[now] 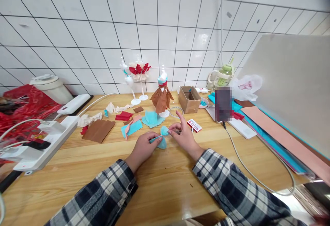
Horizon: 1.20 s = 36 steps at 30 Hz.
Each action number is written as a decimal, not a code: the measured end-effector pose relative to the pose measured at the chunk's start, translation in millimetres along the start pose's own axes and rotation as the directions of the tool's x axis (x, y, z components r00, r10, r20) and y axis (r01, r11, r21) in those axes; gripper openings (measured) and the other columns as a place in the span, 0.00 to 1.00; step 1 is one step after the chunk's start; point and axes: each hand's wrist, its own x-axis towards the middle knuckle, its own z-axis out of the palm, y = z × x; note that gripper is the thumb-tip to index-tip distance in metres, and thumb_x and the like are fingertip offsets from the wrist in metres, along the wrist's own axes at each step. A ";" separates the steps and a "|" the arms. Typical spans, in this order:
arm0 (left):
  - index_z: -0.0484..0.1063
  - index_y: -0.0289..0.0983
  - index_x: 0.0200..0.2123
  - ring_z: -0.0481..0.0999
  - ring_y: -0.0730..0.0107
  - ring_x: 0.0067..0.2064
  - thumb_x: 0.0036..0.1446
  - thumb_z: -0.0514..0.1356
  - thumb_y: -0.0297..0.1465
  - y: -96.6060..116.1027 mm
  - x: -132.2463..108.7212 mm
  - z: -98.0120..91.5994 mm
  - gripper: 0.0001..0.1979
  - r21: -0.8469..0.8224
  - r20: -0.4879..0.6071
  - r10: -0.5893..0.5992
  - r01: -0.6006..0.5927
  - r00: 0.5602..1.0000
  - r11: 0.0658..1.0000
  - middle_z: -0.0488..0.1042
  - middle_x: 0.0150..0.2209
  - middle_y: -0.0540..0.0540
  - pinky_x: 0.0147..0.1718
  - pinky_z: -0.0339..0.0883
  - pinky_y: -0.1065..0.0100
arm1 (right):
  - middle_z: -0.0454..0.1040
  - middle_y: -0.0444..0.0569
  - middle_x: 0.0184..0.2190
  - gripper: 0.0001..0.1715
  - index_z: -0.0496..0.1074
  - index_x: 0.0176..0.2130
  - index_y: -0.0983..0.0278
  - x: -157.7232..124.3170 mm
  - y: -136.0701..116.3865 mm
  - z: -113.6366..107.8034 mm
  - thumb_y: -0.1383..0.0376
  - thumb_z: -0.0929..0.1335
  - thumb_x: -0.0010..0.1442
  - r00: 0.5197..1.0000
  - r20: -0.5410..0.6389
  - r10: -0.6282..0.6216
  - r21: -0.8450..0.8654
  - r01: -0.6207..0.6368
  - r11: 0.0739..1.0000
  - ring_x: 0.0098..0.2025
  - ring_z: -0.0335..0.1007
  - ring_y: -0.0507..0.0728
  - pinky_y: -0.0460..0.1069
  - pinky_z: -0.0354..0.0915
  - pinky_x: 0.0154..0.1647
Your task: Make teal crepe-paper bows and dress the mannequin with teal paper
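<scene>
Between my two hands is a light-blue crepe paper bow (162, 143), pinched narrow at its middle. My left hand (144, 147) is closed on its left side, thumb and forefinger pressed together. My right hand (184, 135) pinches its upper right side, with the forefinger stretched out away from it. Just beyond the hands lies a ruffled light-blue paper piece (152, 118). Behind it stands a small white dress form (163, 73) wearing a brown paper skirt (162, 99) with a red and blue top.
Two more dress forms (139, 68) stand by the tiled wall. Paper scraps (99, 131) lie to the left, near a power strip (51, 141). A cardboard box (189, 100), a red-and-white small box (194, 125), a phone (223, 104) on a cable and coloured paper sheets (273, 128) are at right.
</scene>
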 end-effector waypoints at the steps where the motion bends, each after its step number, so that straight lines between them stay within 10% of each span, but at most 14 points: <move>1: 0.76 0.36 0.30 0.74 0.63 0.34 0.54 0.59 0.40 -0.2 -0.5 -0.1 0.13 -0.015 0.010 -0.010 0.010 1.000 1.000 0.78 0.31 0.46 0.37 0.66 0.65 | 0.72 0.48 0.40 0.44 0.50 0.64 0.58 -0.1 -1.5 -1.3 0.63 0.70 0.54 0.999 -0.027 -0.019 0.002 0.019 1.000 0.37 0.68 0.54 0.52 0.68 0.42; 7: 0.73 0.36 0.28 0.71 0.67 0.31 0.54 0.58 0.40 0.7 -1.2 -2.4 0.13 -0.133 0.045 -0.028 0.034 0.999 0.991 0.74 0.26 0.49 0.33 0.64 0.69 | 0.66 0.52 0.52 0.12 0.74 0.43 0.59 -3.5 -19.2 -12.4 0.59 0.64 0.63 0.980 -0.009 -0.200 -0.038 0.199 0.979 0.55 0.62 0.60 0.56 0.63 0.53; 16: 0.73 0.35 0.28 0.66 0.70 0.30 0.55 0.58 0.41 2.6 -1.3 -4.8 0.15 -0.232 0.077 -0.016 0.034 0.997 0.972 0.69 0.25 0.51 0.31 0.61 0.71 | 0.65 0.50 0.55 0.11 0.77 0.41 0.57 -9.7 -21.2 -4.3 0.65 0.67 0.59 0.885 0.200 -0.419 -0.373 0.465 0.803 0.57 0.61 0.61 0.60 0.58 0.58; 36: 0.74 0.36 0.30 0.67 0.69 0.31 0.56 0.58 0.42 4.2 -2.8 -4.3 0.14 -0.285 0.048 -0.007 0.020 0.999 0.958 0.71 0.27 0.51 0.33 0.61 0.71 | 0.64 0.50 0.57 0.15 0.76 0.43 0.56 -10.4 -26.9 -4.1 0.68 0.65 0.58 0.863 0.278 -0.423 -0.508 0.505 0.698 0.57 0.60 0.61 0.60 0.57 0.57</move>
